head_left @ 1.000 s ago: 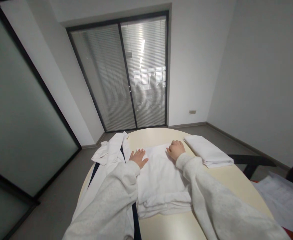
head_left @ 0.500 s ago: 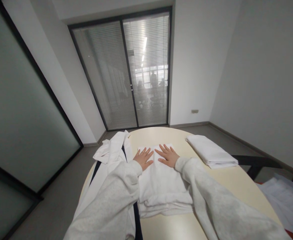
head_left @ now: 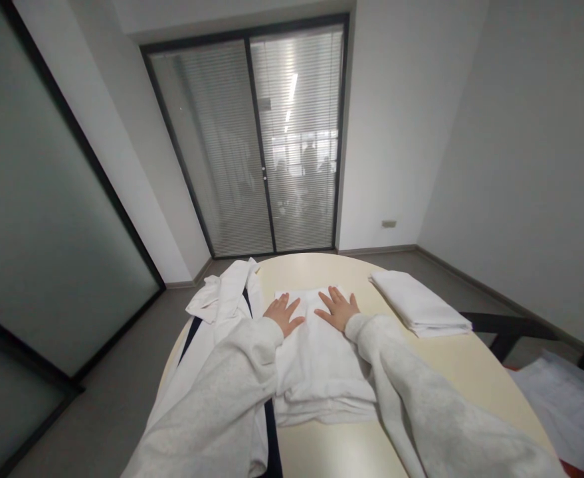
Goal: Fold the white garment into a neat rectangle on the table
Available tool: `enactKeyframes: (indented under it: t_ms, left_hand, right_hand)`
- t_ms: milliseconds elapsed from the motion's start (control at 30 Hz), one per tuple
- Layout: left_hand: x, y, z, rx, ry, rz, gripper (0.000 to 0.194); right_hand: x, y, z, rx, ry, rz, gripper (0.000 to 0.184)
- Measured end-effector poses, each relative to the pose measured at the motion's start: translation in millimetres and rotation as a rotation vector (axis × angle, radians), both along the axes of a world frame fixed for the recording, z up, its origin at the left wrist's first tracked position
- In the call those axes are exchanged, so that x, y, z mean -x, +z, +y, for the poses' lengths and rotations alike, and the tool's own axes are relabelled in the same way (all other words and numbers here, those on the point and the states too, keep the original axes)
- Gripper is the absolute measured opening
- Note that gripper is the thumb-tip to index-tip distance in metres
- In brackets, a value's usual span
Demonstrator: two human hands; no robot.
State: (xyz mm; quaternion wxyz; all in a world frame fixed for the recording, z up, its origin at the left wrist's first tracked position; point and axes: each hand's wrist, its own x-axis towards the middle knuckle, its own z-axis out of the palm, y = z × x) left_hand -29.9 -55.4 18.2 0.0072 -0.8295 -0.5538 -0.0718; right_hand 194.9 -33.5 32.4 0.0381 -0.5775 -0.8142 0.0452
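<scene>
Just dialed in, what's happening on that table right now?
A person in a grey sweatshirt has both hands flat on a folded white garment in the middle of the round table. The left hand and right hand lie side by side near its far edge, fingers spread. A second folded white stack sits to the right, and a white and navy garment lies unfolded at the left.

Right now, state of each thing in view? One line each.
left hand: open, flat on the folded white garment
right hand: open, flat on it too
folded white garment: folded, lying on the table
table: bearing all the cloth
white stack: folded, untouched
white-and-navy garment: unfolded, draped over the table edge
sliding doors: shut
</scene>
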Motion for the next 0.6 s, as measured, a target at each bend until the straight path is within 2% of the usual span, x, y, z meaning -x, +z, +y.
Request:
enactKeyframes:
  t_ms: [167, 233, 300, 367, 500, 600]
  left_hand:
    - [0, 3.9, 4, -0.085, 0.096, -0.075, 0.064]
    - [0, 6.0, 5, -0.138, 0.111, -0.107, 0.060]
    - [0, 6.2, 8, -0.177, 0.096, -0.127, 0.060]
    - [1, 3.9, 11, -0.146, 0.086, -0.128, 0.062]
    - [3, -4.7, 15, -0.001, 0.149, -0.124, 0.069]
    - [3, -8.1, 15, 0.015, 0.182, -0.125, 0.074]
  right_hand:
    - [-2, -0.6, 10, -0.249, -0.103, 0.028, 0.066]
    - [-4, -2.4, 13, -0.289, -0.044, 0.023, 0.064]
    - [-5, -5.4, 16, -0.254, 0.055, 0.019, 0.062]
    - [-6, -8.6, 18, -0.179, 0.090, 0.021, 0.060]
    - [-4, -11.9, 20, -0.092, 0.020, 0.026, 0.067]
    - [-1, -11.6, 21, -0.065, -0.026, 0.019, 0.071]
